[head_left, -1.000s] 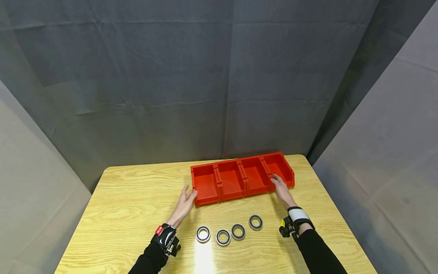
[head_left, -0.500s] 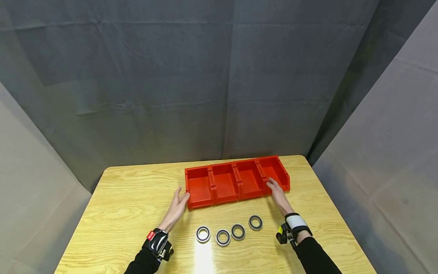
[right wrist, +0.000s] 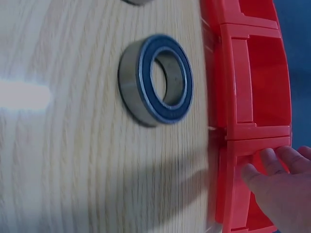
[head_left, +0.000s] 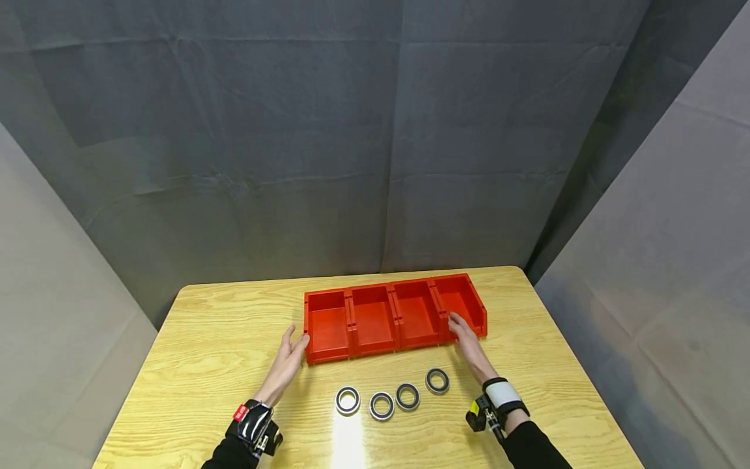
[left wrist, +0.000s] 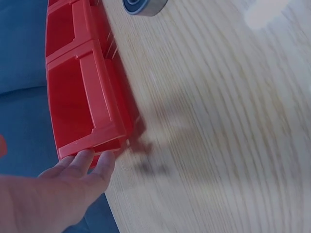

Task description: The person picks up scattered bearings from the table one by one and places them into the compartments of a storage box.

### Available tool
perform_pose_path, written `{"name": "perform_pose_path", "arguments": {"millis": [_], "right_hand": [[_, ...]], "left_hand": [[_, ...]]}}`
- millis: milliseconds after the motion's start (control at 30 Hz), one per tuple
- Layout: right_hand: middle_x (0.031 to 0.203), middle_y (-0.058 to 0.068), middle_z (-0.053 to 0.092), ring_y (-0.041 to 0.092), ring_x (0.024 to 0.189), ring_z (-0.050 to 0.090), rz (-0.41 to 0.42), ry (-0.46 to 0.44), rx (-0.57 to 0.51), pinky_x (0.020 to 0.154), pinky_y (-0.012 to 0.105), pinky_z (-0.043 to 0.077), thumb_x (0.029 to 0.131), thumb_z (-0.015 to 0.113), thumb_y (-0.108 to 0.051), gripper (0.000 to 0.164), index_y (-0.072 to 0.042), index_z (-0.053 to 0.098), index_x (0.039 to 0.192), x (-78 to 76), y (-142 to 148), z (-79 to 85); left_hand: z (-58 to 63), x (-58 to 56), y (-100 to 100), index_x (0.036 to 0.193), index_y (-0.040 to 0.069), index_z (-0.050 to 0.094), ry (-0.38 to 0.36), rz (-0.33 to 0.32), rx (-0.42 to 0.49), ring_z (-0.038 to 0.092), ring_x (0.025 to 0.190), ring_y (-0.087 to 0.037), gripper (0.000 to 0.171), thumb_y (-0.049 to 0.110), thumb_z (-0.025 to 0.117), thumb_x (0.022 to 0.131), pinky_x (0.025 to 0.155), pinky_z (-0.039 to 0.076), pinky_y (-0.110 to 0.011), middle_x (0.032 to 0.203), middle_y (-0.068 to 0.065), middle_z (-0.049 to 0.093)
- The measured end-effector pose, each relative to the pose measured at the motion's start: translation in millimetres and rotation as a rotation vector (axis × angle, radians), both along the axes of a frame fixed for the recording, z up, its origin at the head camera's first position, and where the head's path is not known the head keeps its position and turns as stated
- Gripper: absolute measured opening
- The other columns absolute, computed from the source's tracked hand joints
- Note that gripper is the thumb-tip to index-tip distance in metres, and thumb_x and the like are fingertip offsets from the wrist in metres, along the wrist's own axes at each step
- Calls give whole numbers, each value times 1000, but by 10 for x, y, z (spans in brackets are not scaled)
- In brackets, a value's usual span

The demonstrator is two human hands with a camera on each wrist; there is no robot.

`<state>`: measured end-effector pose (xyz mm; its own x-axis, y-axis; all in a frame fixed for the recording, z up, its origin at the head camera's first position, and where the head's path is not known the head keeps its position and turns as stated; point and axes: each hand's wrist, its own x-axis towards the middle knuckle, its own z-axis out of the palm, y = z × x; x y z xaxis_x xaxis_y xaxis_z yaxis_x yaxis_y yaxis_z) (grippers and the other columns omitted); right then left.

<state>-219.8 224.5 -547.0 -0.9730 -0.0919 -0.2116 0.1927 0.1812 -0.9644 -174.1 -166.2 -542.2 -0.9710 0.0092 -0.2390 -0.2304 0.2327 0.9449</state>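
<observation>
A long red plastic bin (head_left: 375, 350), divided into several compartments, lies near the back of the table, slightly slanted. At its left end my left hand (head_left: 284, 363) touches the outer wall; the left wrist view shows its extended fingertips against the red side (left wrist: 92, 141). My right hand (head_left: 471, 344) reaches over the front wall near the rightmost compartment. In the right wrist view, its fingers (right wrist: 291, 160) lie straight against the divider, thumb near the front rim. Several ball bearings (head_left: 347, 401) with dark seals lie flat in front of the bin, one bearing (right wrist: 131, 82) close to the right wrist camera.
The pale wooden table (head_left: 222, 365) has its back edge just behind the bin. A dark grey cloth (head_left: 281, 163) hangs behind it, with light grey panels (head_left: 656, 260) on both sides. Glare shows on the tabletop near the front.
The red bin has slid left and a little toward me, both hands moving along with it. The bearings have stayed in place.
</observation>
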Motion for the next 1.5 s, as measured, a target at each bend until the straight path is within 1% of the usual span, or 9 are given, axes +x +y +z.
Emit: {"name": "perform_pose_path", "arguments": {"millis": [233, 433, 600, 867, 1000, 1100, 1300, 1433, 1500], "right_hand": [[165, 29, 16, 48, 152, 19, 17, 6, -23, 126, 61, 12, 110, 30, -27, 60, 4, 15, 159, 74, -80, -8], [166, 26, 16, 48, 152, 19, 32, 0, -36, 126, 61, 13, 110, 31, -28, 59, 2, 17, 159, 129, -138, -36], [166, 27, 17, 48, 152, 20, 46, -3, -45, 126, 61, 12, 110, 32, -29, 60, 3, 17, 159, 176, -206, -34], [165, 28, 18, 48, 151, 23, 68, -12, -76, 126, 61, 13, 110, 32, -28, 59, 1, 19, 159, 271, -343, -12], [165, 28, 20, 48, 151, 24, 78, -4, -69, 126, 61, 15, 110, 31, -27, 58, 2, 19, 159, 303, -391, -20], [164, 29, 21, 48, 150, 25, 84, 2, -71, 126, 61, 16, 110, 31, -27, 58, 2, 20, 159, 322, -413, -35], [164, 29, 23, 48, 150, 25, 94, 9, -79, 126, 61, 17, 109, 33, -30, 60, 2, 21, 159, 340, -445, -52], [164, 29, 21, 48, 151, 23, 93, 6, -86, 126, 61, 16, 109, 34, -31, 61, 1, 20, 159, 348, -454, -52], [165, 29, 20, 48, 152, 22, 96, 9, -84, 125, 61, 16, 109, 35, -31, 62, 1, 19, 159, 354, -458, -50]], "left_hand": [[33, 62, -106, 160, 2, -6, -14, 9, -14, 24, 150, -50, 74, 35, 36, 110, 121, 22, -65, 161, -35, 20], [35, 101, -199, 160, 2, -8, -17, 5, -26, 21, 151, -49, 77, 40, 36, 109, 122, 20, -64, 162, -35, 18], [28, 130, -289, 160, 1, -9, -18, 7, -37, 20, 151, -49, 78, 41, 35, 109, 123, 19, -62, 162, -36, 17], [32, 177, -438, 159, -1, -10, -18, 17, -77, 21, 150, -50, 76, 37, 34, 110, 123, 19, -63, 161, -36, 17], [37, 207, -495, 159, -1, -11, -18, 18, -92, 20, 150, -51, 78, 39, 34, 110, 123, 18, -63, 161, -38, 16], [40, 225, -530, 159, -1, -11, -23, 16, -104, 21, 150, -51, 79, 42, 33, 109, 123, 18, -63, 161, -38, 17], [36, 221, -579, 159, -2, -10, -21, 21, -127, 22, 150, -51, 79, 40, 34, 109, 123, 19, -63, 160, -39, 19], [30, 225, -567, 159, -2, -9, -4, 23, -150, 23, 149, -52, 78, 39, 36, 109, 122, 21, -63, 159, -40, 19], [28, 235, -548, 159, -2, -7, 4, 21, -182, 24, 149, -52, 78, 39, 37, 109, 122, 23, -63, 159, -40, 19]]}}
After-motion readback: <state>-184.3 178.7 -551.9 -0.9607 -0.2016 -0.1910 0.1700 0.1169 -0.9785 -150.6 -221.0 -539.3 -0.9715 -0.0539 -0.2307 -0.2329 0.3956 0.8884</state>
